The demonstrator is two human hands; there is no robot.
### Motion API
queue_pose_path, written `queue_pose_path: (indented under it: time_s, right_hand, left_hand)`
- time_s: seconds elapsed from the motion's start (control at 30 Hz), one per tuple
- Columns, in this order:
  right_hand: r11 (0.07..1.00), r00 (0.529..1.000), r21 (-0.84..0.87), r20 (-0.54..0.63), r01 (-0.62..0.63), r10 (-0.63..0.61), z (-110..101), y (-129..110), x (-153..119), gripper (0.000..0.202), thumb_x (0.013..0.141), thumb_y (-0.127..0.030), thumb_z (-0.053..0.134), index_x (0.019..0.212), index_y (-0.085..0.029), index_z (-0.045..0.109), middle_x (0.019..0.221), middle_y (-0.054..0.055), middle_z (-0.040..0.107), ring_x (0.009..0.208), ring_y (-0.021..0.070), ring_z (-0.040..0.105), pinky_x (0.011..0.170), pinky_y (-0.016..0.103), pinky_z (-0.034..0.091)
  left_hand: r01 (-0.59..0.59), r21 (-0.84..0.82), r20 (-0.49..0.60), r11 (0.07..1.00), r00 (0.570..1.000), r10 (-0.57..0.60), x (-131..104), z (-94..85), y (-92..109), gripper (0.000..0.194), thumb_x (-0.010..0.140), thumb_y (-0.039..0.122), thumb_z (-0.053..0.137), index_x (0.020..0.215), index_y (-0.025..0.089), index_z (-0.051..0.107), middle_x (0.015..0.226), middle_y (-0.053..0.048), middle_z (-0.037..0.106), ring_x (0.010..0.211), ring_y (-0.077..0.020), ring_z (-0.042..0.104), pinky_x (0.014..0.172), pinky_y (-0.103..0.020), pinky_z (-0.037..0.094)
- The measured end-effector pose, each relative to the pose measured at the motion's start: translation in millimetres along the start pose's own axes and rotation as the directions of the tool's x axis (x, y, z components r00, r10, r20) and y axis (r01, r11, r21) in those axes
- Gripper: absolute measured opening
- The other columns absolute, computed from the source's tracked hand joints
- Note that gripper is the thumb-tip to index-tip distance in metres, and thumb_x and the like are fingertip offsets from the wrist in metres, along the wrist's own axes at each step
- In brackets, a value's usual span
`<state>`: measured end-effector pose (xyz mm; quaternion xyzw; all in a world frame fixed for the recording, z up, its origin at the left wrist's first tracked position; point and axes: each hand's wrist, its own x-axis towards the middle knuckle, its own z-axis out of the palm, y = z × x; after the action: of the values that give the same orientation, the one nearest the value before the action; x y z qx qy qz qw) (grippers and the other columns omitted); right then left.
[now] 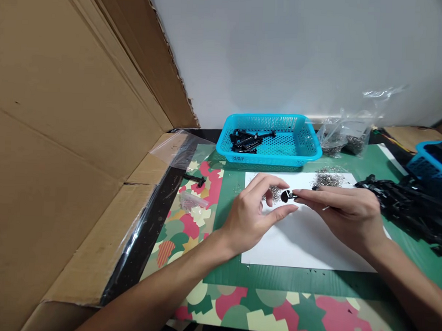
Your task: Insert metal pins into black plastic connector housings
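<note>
Above a white sheet of paper (294, 247), my right hand (345, 210) pinches a small black part (286, 195) between thumb and fingers. To its left is my left hand (253, 211), thumb and fingers spread around the part's near end, with a gap between the fingertips and nothing held. Small silvery metal pieces (328, 179) lie in a pile at the sheet's back edge. A second small pile (274, 194) shows behind my left fingers. The far end of the black part is hidden by my right fingers.
A blue basket (268, 160) with several black parts stands at the back. Plastic bags (354, 137) of metal pieces sit beside it. Black parts (417, 208) are heaped at right, near another blue basket (433, 162). One black piece (196, 179) lies left; cardboard (93, 247) borders the left side.
</note>
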<state>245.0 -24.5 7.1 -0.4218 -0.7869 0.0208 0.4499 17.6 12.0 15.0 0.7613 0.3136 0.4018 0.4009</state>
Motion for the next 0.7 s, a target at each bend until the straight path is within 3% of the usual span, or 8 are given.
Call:
queue_pose_path:
  time_s: [0.17,0.27,0.37,0.47,0.57,0.7]
  right_hand:
    - [0.987,0.996,0.146,0.054,-0.074,0.066,-1,-3,5,0.013,0.097,-0.018,0.073,0.099,-0.023,0.084,0.077,0.002,0.082,0.058,0.0156,0.072,0.052,0.025,0.052]
    - [0.980,0.986,0.117,0.048,-0.164,0.160,-5,-7,8,0.012,0.097,-0.030,0.075,0.096,-0.022,0.084,0.076,0.002,0.081,0.053,0.0138,0.068,0.049,0.025,0.047]
    - [0.954,0.963,0.140,-0.005,-0.266,0.269,-6,-9,7,0.041,0.109,-0.046,0.054,0.099,-0.021,0.085,0.056,-0.001,0.064,0.043,0.0116,0.051,0.045,0.028,0.036]
    - [0.881,0.927,0.335,-0.052,-0.334,0.371,-5,-10,5,0.059,0.112,-0.055,0.038,0.102,-0.021,0.084,0.052,-0.002,0.048,0.047,0.0139,0.045,0.050,0.030,0.038]
    - [0.799,0.889,0.479,-0.077,-0.365,0.452,-3,-10,5,0.054,0.111,-0.052,0.042,0.100,-0.020,0.085,0.058,0.002,0.061,0.057,0.0182,0.060,0.059,0.033,0.050]
    - [0.762,0.866,0.504,-0.050,-0.408,0.497,-2,-13,9,0.058,0.111,-0.054,0.041,0.094,-0.020,0.086,0.073,0.009,0.076,0.067,0.0213,0.071,0.061,0.033,0.057]
  left_hand:
    - [-0.109,0.120,-0.070,0.987,0.991,0.118,0,0.8,-1,0.016,0.097,0.030,0.077,0.105,0.018,0.072,0.100,-0.004,0.073,0.080,-0.0137,0.063,0.067,-0.025,0.048]
    - [-0.109,0.124,-0.063,0.986,0.991,0.117,-2,1.7,0,0.014,0.095,0.027,0.079,0.104,0.018,0.074,0.100,-0.005,0.076,0.080,-0.0148,0.066,0.067,-0.026,0.049]
    - [-0.097,0.125,-0.037,0.987,0.994,0.102,-4,4.0,0,0.013,0.093,0.025,0.081,0.102,0.017,0.075,0.099,-0.004,0.078,0.074,-0.0135,0.064,0.068,-0.026,0.051]
    - [-0.097,0.160,0.015,0.982,0.995,0.095,-7,7.8,-1,0.012,0.094,0.024,0.080,0.103,0.018,0.077,0.098,-0.004,0.079,0.071,-0.0142,0.064,0.069,-0.028,0.053]
    - [-0.108,0.205,0.090,0.973,0.992,0.091,-11,11.7,-3,0.012,0.095,0.020,0.077,0.106,0.018,0.077,0.103,-0.005,0.080,0.082,-0.0179,0.071,0.074,-0.030,0.055]
    - [-0.126,0.293,0.177,0.948,0.981,0.076,-14,15.5,-4,0.013,0.095,0.017,0.076,0.108,0.019,0.077,0.103,-0.004,0.080,0.093,-0.0212,0.074,0.076,-0.031,0.055]
